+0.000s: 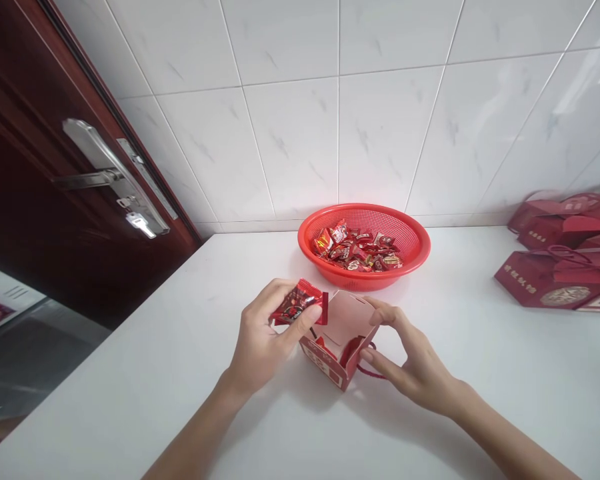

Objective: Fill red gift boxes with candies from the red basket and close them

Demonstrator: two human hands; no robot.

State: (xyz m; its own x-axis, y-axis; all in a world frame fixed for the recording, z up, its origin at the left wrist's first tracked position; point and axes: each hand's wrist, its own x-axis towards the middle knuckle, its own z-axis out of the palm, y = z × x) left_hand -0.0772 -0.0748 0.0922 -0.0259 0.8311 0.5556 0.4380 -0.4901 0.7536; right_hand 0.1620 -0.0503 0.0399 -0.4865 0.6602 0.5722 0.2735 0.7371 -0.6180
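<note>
Between the thumb and fingers of my left hand (267, 337) is a red wrapped candy packet (299, 304), held just above the left edge of an open box. The small red box (324, 365) stands on the white table with its pale inside showing and some red wrapped pieces in it. My right hand (413, 353) pinches the box's right side, thumb and fingers on its raised panel. A dark red cord handle (371, 372) hangs out beside the right thumb. Behind the box sits a red plastic basket (415, 259) holding many wrapped candies (355, 253).
Several closed red gift boxes (545, 279) stand at the right against the tiled wall (290, 140). A dark red door (40, 200) with a metal handle (93, 178) and keys is at the left, beyond the edge of the white table (155, 347).
</note>
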